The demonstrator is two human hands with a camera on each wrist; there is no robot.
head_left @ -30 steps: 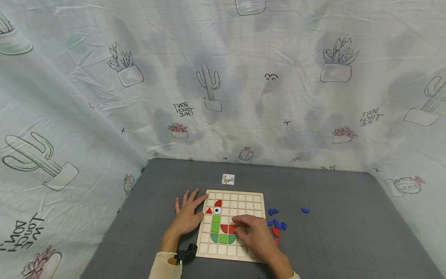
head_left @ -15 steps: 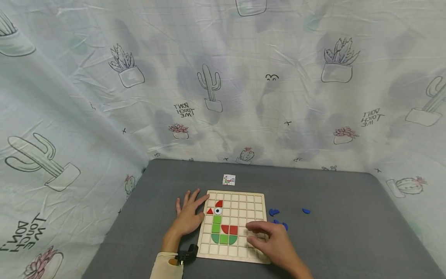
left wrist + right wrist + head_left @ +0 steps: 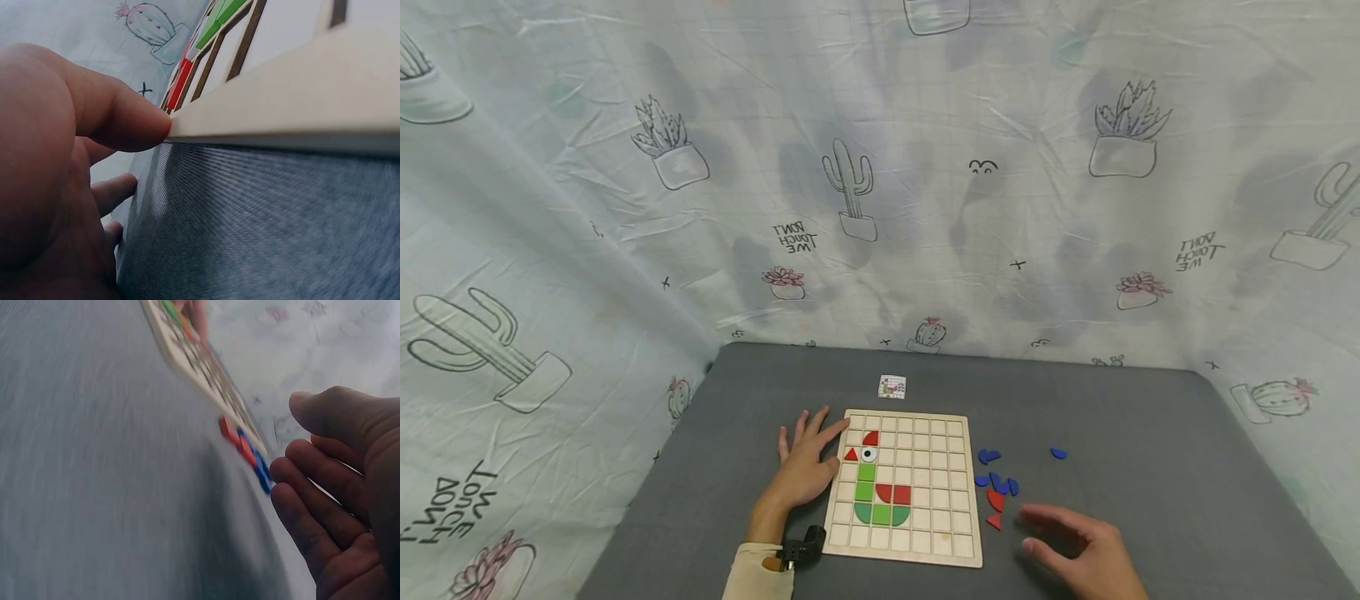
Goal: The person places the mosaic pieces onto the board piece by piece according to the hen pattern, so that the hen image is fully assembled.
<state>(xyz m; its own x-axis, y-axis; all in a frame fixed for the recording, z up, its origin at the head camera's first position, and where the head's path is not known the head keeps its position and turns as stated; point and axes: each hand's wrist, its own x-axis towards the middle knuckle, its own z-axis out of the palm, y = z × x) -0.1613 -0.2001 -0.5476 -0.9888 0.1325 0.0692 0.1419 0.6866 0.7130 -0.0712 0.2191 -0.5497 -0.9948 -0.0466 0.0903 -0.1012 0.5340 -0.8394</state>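
Note:
A wooden grid board [image 3: 925, 558] lies on the table. On it, a red quarter-round, a red triangle [image 3: 850, 454], a white eye tile [image 3: 868, 454], green squares [image 3: 865, 491], dark green rounded pieces and a red pair [image 3: 893, 494] form a figure. My left hand [image 3: 805, 468] lies spread at the board's left side; in the left wrist view its thumb [image 3: 134, 119] touches the board's edge. My right hand [image 3: 1078, 546] is over the table right of the board, fingers loosely bent and nothing between them. Nearest it are two loose red pieces [image 3: 996, 501].
Several blue pieces [image 3: 1000, 483] lie right of the board, with one blue piece [image 3: 1057, 453] farther off. A small printed card [image 3: 892, 387] lies behind the board. A patterned curtain [image 3: 925, 208] hangs behind the grey table [image 3: 1075, 408].
My right hand has moved from the red pair on the board rightward past its edge, uncovering the loose red and blue pieces. My left hand has stayed in place.

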